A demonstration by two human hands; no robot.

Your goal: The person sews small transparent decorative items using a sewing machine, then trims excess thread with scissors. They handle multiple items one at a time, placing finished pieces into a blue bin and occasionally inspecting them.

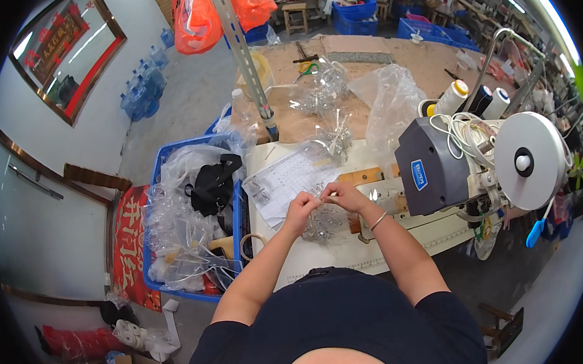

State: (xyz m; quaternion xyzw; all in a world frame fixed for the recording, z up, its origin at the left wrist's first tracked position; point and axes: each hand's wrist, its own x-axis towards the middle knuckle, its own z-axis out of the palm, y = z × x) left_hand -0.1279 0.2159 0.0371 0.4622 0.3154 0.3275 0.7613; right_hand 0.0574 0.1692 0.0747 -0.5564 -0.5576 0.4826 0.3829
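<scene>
The fingers of the left hand point(301, 212) and the right hand point(348, 197) are narrowed and positioned nearly tip to tip; whether they pinch anything cannot be told. Below them, a shiny transparent bundle point(323, 226) lies on the white desk point(297, 261), with printed sheets point(285, 181) just beyond it. A grey sewing machine point(432, 165) stands to the right; a blue crate point(238, 214) containing clear plastic point(186, 177) and a black cloth item point(214, 186) stands to the left.

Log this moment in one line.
left hand, right hand: fingertips close together | any held item: too small to tell | near: shiny bundle | right: sewing machine
</scene>
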